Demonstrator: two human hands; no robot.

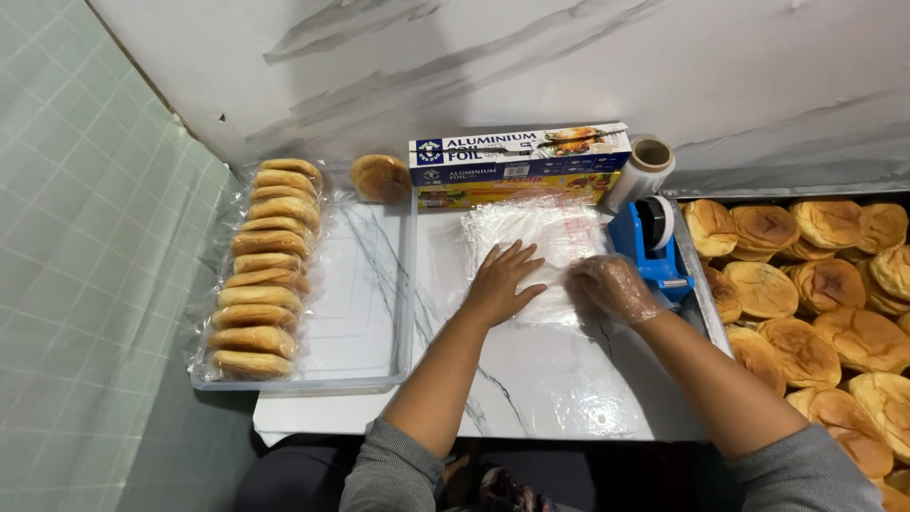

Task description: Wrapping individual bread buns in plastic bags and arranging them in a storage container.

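Plastic bags [540, 248] lie in a flat, clear stack on the white marble-look table [531, 389], and all positions below are given relative to this stack. The left hand [500, 283] is bare and rests palm down on the near left part of the stack, fingers spread and extended, gripping nothing. The right hand [614, 287] wears a thin clear glove and sits at the near right edge of the stack, fingers curled down onto the plastic; whether it has pinched a sheet cannot be told from this view. Just right of the stack stands a blue tape dispenser [652, 245], touching or nearly touching the gloved hand. Behind the stack, against the wall, lies a long foil box [519, 155], stacked on a second box. A roll of clear film [640, 173] leans at the right end of these boxes, behind the dispenser. Left of the stack sits a clear plastic tray [360, 313]. A row of wrapped buns [263, 270] stands on edge along the far left side of this tray, well apart from the stack. One single bun [381, 177] lies at the back of the tray, just beside the left end of the foil box. Right of the stack, beyond the dispenser, a lower bin holds many loose buns [815, 303] piled together.
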